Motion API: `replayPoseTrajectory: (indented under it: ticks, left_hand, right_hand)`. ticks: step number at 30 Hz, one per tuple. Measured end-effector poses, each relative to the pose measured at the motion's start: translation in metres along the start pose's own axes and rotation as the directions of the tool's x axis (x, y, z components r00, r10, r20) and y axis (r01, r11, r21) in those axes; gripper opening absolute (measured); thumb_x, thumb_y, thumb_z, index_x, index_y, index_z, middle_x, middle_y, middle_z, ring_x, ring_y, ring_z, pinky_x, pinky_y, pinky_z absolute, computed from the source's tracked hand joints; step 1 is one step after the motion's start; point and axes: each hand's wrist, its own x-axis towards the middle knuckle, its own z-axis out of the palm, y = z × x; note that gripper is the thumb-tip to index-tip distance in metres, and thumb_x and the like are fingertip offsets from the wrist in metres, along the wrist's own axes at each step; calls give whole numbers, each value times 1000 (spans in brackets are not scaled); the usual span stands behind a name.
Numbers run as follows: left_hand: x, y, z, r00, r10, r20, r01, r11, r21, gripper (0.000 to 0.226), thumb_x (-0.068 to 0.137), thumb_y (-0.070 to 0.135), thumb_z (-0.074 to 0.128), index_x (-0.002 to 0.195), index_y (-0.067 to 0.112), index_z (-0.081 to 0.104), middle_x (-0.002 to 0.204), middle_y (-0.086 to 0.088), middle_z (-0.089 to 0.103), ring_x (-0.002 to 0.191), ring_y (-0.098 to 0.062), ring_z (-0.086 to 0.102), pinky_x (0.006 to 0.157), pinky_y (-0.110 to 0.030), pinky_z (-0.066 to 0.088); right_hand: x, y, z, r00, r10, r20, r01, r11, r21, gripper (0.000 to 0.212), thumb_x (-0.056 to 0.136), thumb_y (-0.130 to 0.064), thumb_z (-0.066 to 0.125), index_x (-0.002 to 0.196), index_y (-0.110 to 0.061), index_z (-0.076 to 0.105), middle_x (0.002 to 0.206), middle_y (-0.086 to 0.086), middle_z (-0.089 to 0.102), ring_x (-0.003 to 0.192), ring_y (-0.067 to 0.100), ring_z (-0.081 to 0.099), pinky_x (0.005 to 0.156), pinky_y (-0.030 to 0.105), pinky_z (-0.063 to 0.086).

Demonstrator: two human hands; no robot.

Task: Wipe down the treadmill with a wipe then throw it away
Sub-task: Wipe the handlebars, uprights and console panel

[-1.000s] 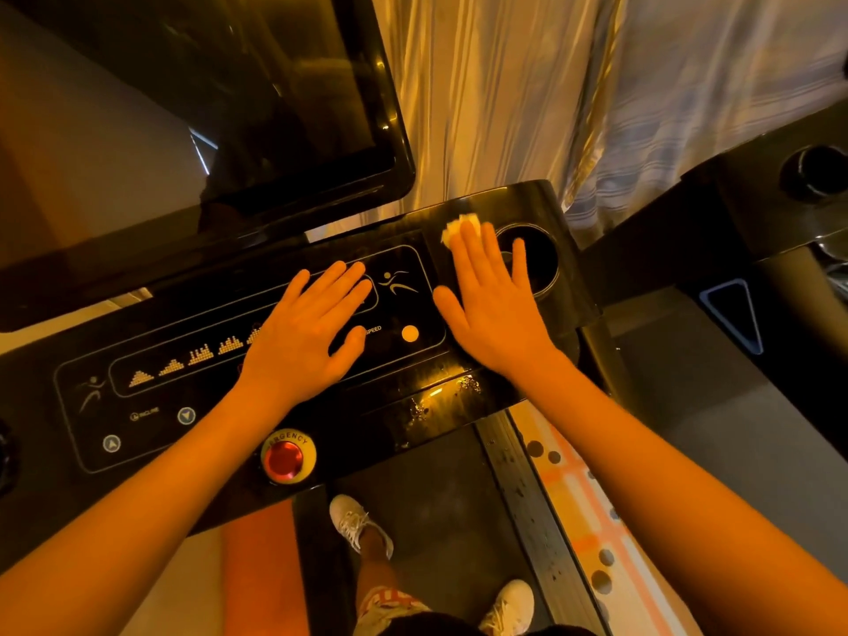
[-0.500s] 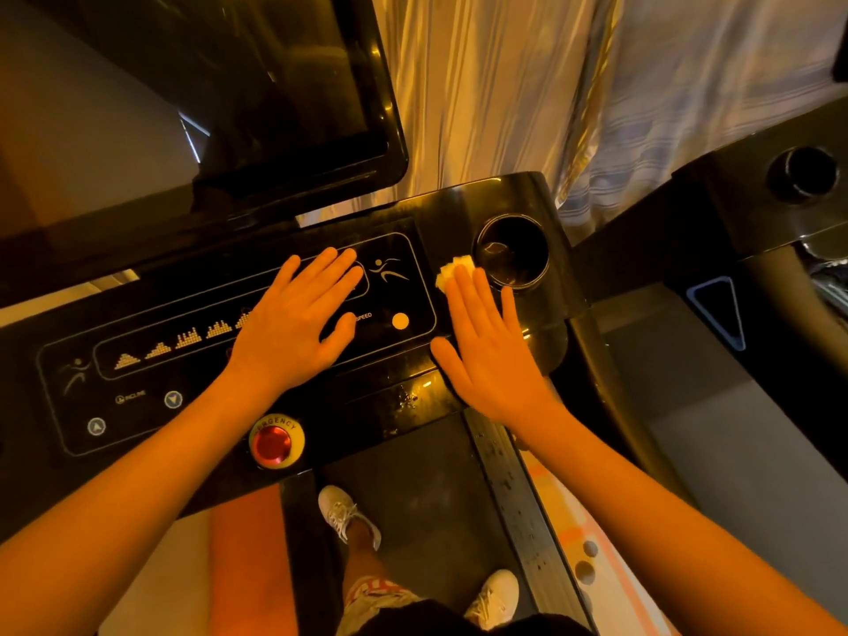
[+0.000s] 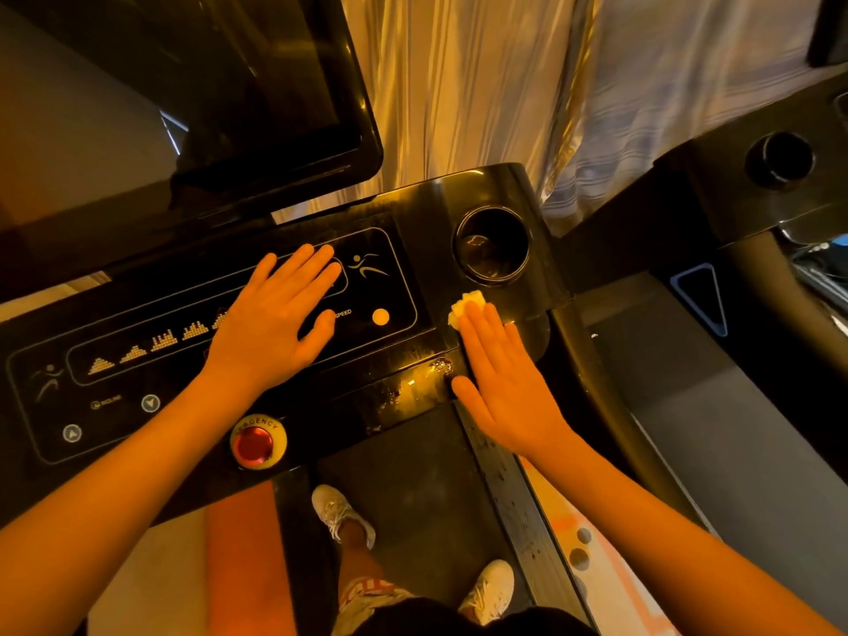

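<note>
Pale yellow and crumpled, the wipe point(image 3: 465, 306) is protruding from under the fingertips of the right hand point(image 3: 504, 387). That hand is lying flat with its fingers straight and close together and its thumb spread to the left. It is pressing the wipe onto the glossy black treadmill console point(image 3: 413, 208), not gripping it. The wipe is sitting on the console's right end, just below the round, recessed cup holder point(image 3: 491, 247) and to the right of the printed control panel point(image 3: 394, 286). Small droplets are glinting on the surface beside the thumb.

The left hand point(image 3: 275, 323) is resting palm down on the control panel, fingers extended and together, holding nothing. It is covering part of a row of bar-graph markings. A runner icon and an orange dot are showing just past it.

A round red emergency button point(image 3: 254, 442) in a yellow collar is sitting at the console's near edge, below the left wrist. A dark, reflective screen point(image 3: 206, 84) is tilting up behind the console. The matte grey belt point(image 3: 413, 461) is carrying two white laced shoes point(image 3: 342, 511). Pleated, shiny curtain fabric point(image 3: 482, 84) is hanging behind. A second black console point(image 3: 711, 199) is standing to the right.
</note>
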Motion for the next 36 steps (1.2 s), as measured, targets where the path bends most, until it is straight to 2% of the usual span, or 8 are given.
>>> replayPoseTrajectory:
  ticks: [4,7,12,18,24,29,32,36]
  left_hand:
    - [-1,1,0,1000,-4,4,4,1000,0,58,103,39,41,154,12,42,163,-7,35,153,-23,27,126,-48,18]
    - [1,2,-2,1000,-1,0,1,1000,5,58,103,38,41,155,12,42,163,-7,35,153,-24,27,126,-49,18]
    - [0,3,-1,1000,7,-5,-7,1000,7,58,103,38,40,154,11,41,163,-7,34,153,-24,27,126,-49,18]
    - [-1,3,-2,1000,2,-9,-2,1000,13,57,103,37,41,154,12,42,163,-7,34,153,-24,27,126,-47,16]
    - [-1,4,-2,1000,-1,-2,1,1000,12,57,103,37,41,155,12,41,163,-7,34,153,-23,27,126,-46,16]
    - [1,5,-5,1000,-2,-9,2,1000,5,58,102,36,42,154,11,43,162,-8,35,152,-26,29,124,-50,19]
    - [0,5,-5,1000,2,-7,-2,1000,4,57,102,36,42,153,11,43,162,-8,35,152,-26,29,125,-50,20]
    - [0,4,-2,1000,2,-3,-2,1000,4,58,102,37,41,154,11,43,162,-8,35,152,-25,29,125,-49,19]
  right_hand:
    - [-5,13,-3,988,148,-51,-146,989,28,67,108,-46,28,165,-19,5,173,3,-1,159,20,-6,129,48,2]
    - [5,1,-4,956,273,-106,-260,958,123,71,107,-49,27,165,-18,-3,172,5,-10,158,19,-15,126,40,-10]
    - [-6,4,2,999,-6,-32,5,1000,-26,75,109,-47,39,165,-17,-1,172,3,-8,158,21,-12,128,43,-1]
    - [1,-13,4,962,259,-82,-244,956,165,76,106,-57,22,164,-19,-7,171,3,-16,156,20,-21,122,34,-16]
    - [-3,14,-2,1000,24,-3,-24,998,-66,73,107,-49,29,165,-18,-3,172,4,-10,158,21,-15,129,48,0]
    - [0,1,-2,968,246,-57,-241,968,72,78,106,-59,23,164,-17,-9,170,6,-18,156,23,-21,124,39,-14]
    - [-9,-16,7,995,105,-2,-104,994,37,78,107,-55,30,164,-17,-8,170,4,-19,156,22,-22,121,32,-20]
    - [-4,20,-8,993,114,-27,-114,993,-17,70,109,-47,32,165,-19,2,173,6,0,159,25,-3,129,48,-1]
